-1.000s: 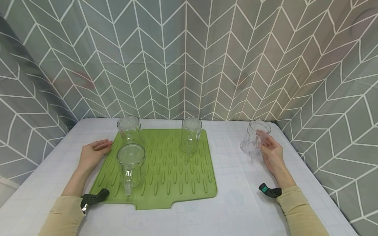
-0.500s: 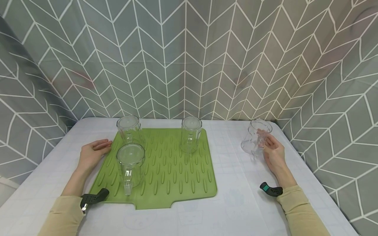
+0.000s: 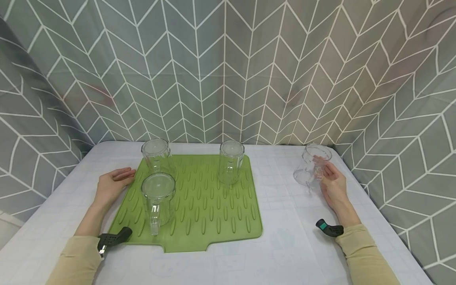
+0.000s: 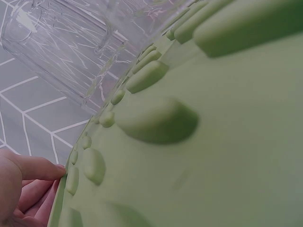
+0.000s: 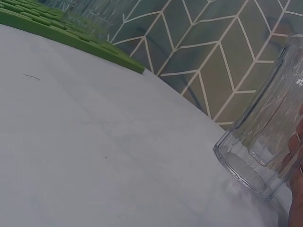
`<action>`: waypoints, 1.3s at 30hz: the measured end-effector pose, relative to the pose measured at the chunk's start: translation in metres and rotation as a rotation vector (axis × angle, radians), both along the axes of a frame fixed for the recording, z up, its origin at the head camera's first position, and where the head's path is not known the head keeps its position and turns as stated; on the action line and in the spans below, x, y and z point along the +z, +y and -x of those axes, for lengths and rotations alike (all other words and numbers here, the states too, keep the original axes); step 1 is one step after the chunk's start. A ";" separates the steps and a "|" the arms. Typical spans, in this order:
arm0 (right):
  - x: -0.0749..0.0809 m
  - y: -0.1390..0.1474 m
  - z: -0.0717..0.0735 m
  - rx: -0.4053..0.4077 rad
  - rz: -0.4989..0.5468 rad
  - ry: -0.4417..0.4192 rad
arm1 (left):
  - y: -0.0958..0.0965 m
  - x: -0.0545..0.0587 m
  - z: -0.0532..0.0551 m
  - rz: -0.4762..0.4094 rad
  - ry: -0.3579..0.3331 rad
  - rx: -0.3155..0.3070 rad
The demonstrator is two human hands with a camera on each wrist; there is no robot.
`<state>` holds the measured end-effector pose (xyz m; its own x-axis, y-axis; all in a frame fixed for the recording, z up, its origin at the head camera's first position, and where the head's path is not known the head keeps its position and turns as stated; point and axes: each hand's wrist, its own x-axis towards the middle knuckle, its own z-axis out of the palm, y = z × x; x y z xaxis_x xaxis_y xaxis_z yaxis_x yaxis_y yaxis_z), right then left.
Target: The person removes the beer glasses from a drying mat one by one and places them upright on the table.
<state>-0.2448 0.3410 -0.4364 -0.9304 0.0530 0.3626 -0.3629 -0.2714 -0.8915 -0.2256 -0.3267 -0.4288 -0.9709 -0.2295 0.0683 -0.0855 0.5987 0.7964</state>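
Observation:
In the head view my right hand (image 3: 333,184), at the far right of the table, grips a clear glass mug (image 3: 305,174) from its right side. The mug's open rim faces up, and it leans a little to the right. The right wrist view shows the mug's thick base (image 5: 246,172) close over the white cloth, with fingers (image 5: 296,146) behind the glass. At the left side of a green ribbed mat (image 3: 206,221), my left hand (image 3: 111,186) lies with relaxed fingers. Its thumb touches the mat's edge in the left wrist view.
On the mat three glass mugs stand upside down: one at back left (image 3: 155,156), one at front left (image 3: 158,198), one at back right (image 3: 230,162). A patterned grey curtain (image 3: 224,71) rises behind the white-clothed table (image 3: 285,245) and along its sides.
My right hand and the glass mug have shifted slightly to the right, and the mug's tilt has changed a little. The left hand and the mugs on the mat stay put.

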 end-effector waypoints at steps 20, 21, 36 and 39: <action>0.000 0.021 -0.001 -0.012 0.021 -0.026 | 0.000 0.000 0.000 -0.009 0.005 0.008; 0.000 0.021 -0.001 -0.013 0.022 -0.033 | 0.000 0.000 0.000 -0.011 0.006 0.008; 0.004 0.021 -0.002 -0.101 0.004 -0.129 | 0.001 0.000 -0.001 -0.008 0.012 0.002; 0.004 0.022 -0.003 -0.101 0.011 -0.140 | 0.001 0.000 0.000 -0.002 0.009 0.007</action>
<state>-0.2421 0.3629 -0.4327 -0.9616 0.1517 0.2289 -0.2614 -0.2498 -0.9323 -0.2252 -0.3255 -0.4290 -0.9686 -0.2363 0.0770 -0.0821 0.5969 0.7981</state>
